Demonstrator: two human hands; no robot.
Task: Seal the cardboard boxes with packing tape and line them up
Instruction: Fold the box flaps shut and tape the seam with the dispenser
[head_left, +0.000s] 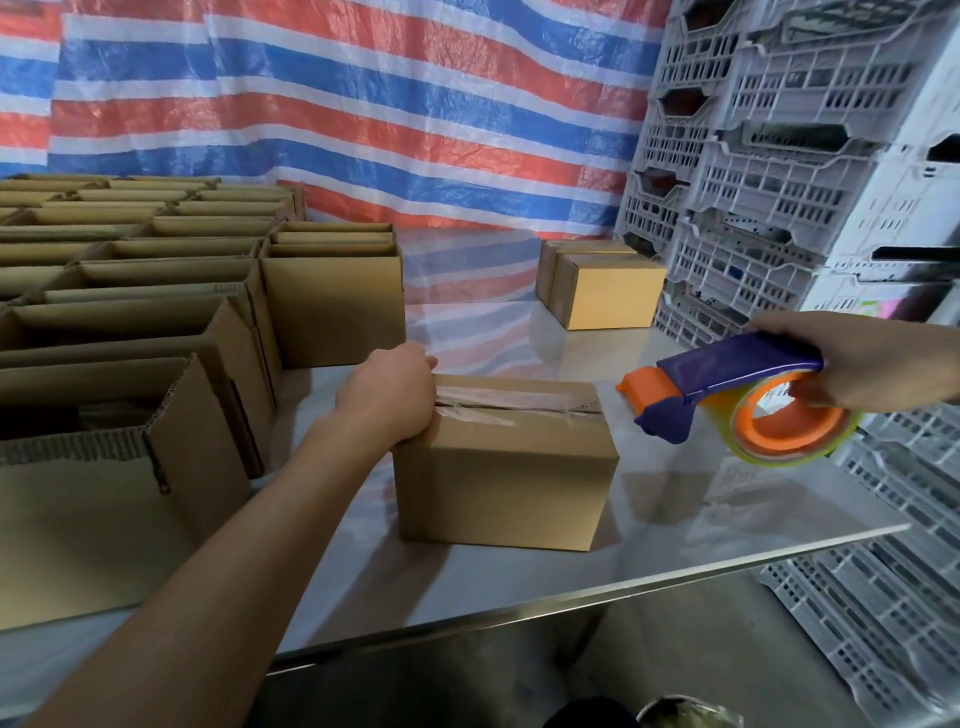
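- Dead centre, the plain brown corrugated box sat shut on the table, a blocky rectangle with crisp edges.
- A glossy, wrinkled strip of clear tape ran along its top seam, from 9 to 3 o'clock.
- The left hand was clamped on the box's top corner at 10 o'clock, fingers curled together over the far edge.
- And at 3 o'clock of the box, the right hand held the tape dispenser in the air, apart from the box, fingers wrapped round its purple plastic handle.
- The dispenser had an orange nose, an orange hub and a fat yellowish roll of tape.
- The table was smooth, mirror-bright metal, with a thin straight front edge.
- Out at 9 o'clock, rows of open boxes stood packed tight, their fluted cut edges showing.
- At 1 o'clock, two sealed boxes sat touching, right beside the stacked grey lattice crates.
- Among the crates at 3 o'clock was a pink-and-green patch, too blurred to read.
- At 12 o'clock hung a crinkled woven tarp in red, white and blue stripes.
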